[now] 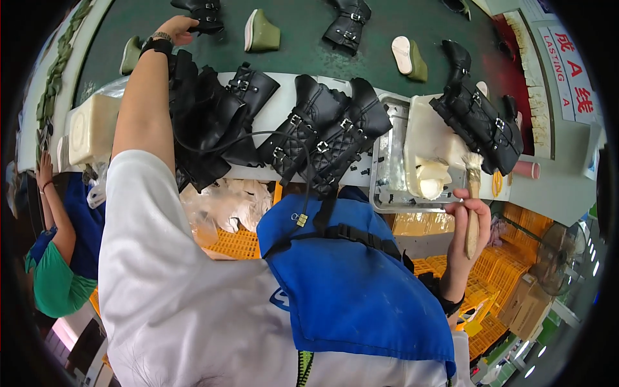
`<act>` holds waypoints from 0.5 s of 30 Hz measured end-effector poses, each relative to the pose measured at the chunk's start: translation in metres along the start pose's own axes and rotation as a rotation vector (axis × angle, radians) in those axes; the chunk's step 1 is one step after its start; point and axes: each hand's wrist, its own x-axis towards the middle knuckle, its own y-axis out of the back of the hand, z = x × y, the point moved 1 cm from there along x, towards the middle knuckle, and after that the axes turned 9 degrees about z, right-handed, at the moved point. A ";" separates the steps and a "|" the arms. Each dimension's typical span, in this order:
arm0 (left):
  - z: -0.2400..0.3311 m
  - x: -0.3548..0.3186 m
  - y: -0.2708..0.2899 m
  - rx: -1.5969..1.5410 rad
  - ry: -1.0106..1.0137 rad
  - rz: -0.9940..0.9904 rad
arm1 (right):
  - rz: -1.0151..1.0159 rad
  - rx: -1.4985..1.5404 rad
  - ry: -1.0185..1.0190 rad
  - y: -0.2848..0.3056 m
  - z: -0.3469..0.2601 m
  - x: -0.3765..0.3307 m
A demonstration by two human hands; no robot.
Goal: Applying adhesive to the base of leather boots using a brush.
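Closest to the camera, a white sleeve (145,206) and a blue apron (361,277) take up the lower middle of my view. At right of centre, the right hand (469,216) has its fingers wrapped around one wooden-handled brush (472,219); its long axis runs almost vertical, bristles up toward a black boot (500,132), handle end down. At the upper left, the left hand (177,29) reaches one buckled boot (203,16), cut by the frame's top edge; the fingers are bent at its near edge, but I can't tell whether they grip it.

I count one boot (348,27) at top centre and two quilted boots (316,132) mid-frame, side by side, long axes slanting from upper right to lower left. The dark boot heap (206,119) left of them overlaps too much for me to count. Three green wedges (264,33) are plain on the green bench (303,58).

One metal tray (390,168) and one white tub (431,180) sit left of the brush; one pink cup (527,169) is to its right. A black cable (251,134) crosses over the heap and the quilted pair, and the left forearm (145,106) blocks part of the bench's left end.
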 end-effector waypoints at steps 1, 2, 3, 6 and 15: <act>0.006 -0.014 0.013 -0.002 0.007 0.016 | 0.012 0.001 0.004 0.009 0.005 0.000; 0.015 -0.028 0.024 0.216 -0.173 0.019 | 0.016 0.021 0.041 0.016 0.012 0.001; 0.021 -0.046 0.035 0.437 -0.348 0.023 | 0.002 0.033 0.045 0.026 0.017 0.002; 0.040 -0.154 0.052 0.168 -0.797 -0.288 | -0.080 -0.078 0.072 0.053 0.041 0.009; -0.051 -0.411 -0.069 0.562 -0.799 -0.845 | 0.173 -0.067 -0.199 0.099 0.122 0.024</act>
